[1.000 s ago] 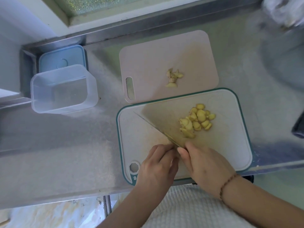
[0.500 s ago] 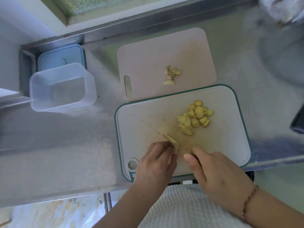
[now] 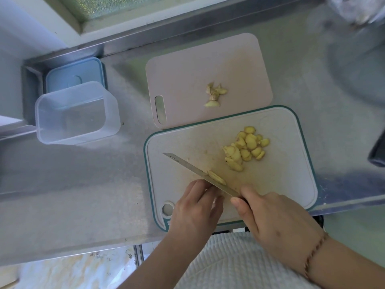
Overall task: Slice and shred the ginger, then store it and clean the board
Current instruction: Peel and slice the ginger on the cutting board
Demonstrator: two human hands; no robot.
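Observation:
A pile of yellow ginger slices (image 3: 246, 148) lies on the teal-rimmed cutting board (image 3: 291, 174). My right hand (image 3: 275, 222) grips the knife (image 3: 198, 171) by its handle, blade pointing up-left across the board. A fresh ginger slice (image 3: 216, 177) leans against the blade's far side. My left hand (image 3: 195, 207) sits at the blade's near side with curled fingers; the ginger piece under them is hidden. Ginger trimmings (image 3: 214, 94) lie on the pink board (image 3: 187, 80) behind.
A clear plastic container (image 3: 77, 113) stands open at the left, its blue lid (image 3: 75, 75) behind it. The steel counter (image 3: 73, 184) runs to a raised back edge. A dark object (image 3: 378, 151) sits at the right edge.
The knife blade has lifted and tilted so its flat shows, with a cut slice on it. My right hand has shifted slightly back toward me.

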